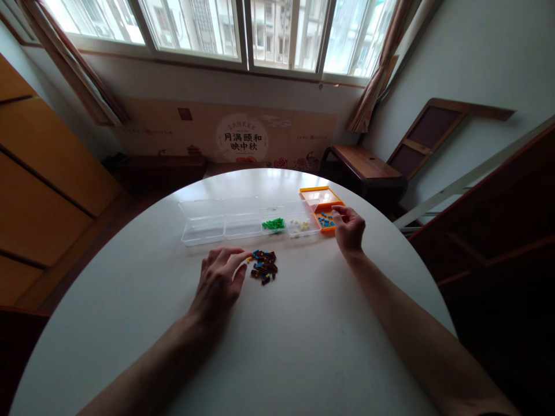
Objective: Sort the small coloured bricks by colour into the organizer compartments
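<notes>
My left hand (221, 274) rests at the left side of a small pile of brown building bricks (265, 267) with a few blue and yellow ones among them. Its index fingertip reaches the pile's edge, and thumb and fingers are apart. Over the right side of an orange box (328, 230) is my right hand (349, 228), its fingers drawn together; whatever they pinch, if anything, is too small to make out. Blue bricks (325, 220) lie inside that box. Left of it, clear plastic boxes (203, 236) stand in a row, holding green bricks (273, 224) and pale yellow bricks (300, 227).
Everything stands on a round white table (303, 346). The orange box's lid (319, 196) is folded back, away from me. Behind the table are a wooden chair (366, 162), a low dark bench (160, 173) and a window wall.
</notes>
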